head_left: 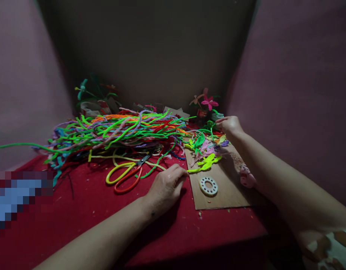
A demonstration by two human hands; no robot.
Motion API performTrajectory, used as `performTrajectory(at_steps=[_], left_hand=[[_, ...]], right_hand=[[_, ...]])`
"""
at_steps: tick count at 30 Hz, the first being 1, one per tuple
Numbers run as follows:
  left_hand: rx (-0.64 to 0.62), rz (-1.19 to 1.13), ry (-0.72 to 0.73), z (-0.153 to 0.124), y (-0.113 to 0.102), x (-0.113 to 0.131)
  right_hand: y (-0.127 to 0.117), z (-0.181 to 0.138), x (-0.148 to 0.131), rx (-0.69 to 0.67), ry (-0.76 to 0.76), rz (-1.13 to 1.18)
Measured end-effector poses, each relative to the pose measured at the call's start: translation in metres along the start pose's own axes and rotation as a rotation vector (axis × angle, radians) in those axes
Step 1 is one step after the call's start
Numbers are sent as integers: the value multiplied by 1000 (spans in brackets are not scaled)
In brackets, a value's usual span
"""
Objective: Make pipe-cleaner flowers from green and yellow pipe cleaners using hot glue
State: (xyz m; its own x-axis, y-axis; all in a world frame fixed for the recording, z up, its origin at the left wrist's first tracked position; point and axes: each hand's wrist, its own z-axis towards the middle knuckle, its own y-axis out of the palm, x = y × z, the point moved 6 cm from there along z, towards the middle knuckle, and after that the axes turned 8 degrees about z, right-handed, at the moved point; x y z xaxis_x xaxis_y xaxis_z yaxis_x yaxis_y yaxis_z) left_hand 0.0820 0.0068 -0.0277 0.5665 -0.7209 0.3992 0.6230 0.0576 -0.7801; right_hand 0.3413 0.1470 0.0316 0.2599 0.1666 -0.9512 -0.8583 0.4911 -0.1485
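My left hand (169, 184) is closed at the front edge of a cardboard sheet, its fingertips pinching the stem end of a bright yellow pipe-cleaner piece (208, 162) with looped petals. Farther back on the right, my right hand (231, 126) is raised with its fingers pinched on a green pipe cleaner (211, 129). Between the hands lie pink shaped pieces (207, 148) and a green looped piece (199, 142). A white ring with holes (201, 186) rests on the cardboard sheet (229, 197).
A large heap of coloured pipe cleaners (119, 131) covers the back left of the red cloth (99, 225). Scissors (128, 176) with yellow and red handles lie before it. A pink flower (209, 102) stands behind. A pink object (247, 177) sits beneath my right forearm.
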Motion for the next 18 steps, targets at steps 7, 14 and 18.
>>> performTrajectory(at_steps=[7,14,18], left_hand=[[34,14,-55,1,-2,-3],[69,-23,-195,1,-5,-17],[72,-58,-264,3,-4,-24]], right_hand=[[12,-70,-30,-71,-64,114],[17,-102,-13,-144,-81,119],[7,-103,-14,-76,-182,212]])
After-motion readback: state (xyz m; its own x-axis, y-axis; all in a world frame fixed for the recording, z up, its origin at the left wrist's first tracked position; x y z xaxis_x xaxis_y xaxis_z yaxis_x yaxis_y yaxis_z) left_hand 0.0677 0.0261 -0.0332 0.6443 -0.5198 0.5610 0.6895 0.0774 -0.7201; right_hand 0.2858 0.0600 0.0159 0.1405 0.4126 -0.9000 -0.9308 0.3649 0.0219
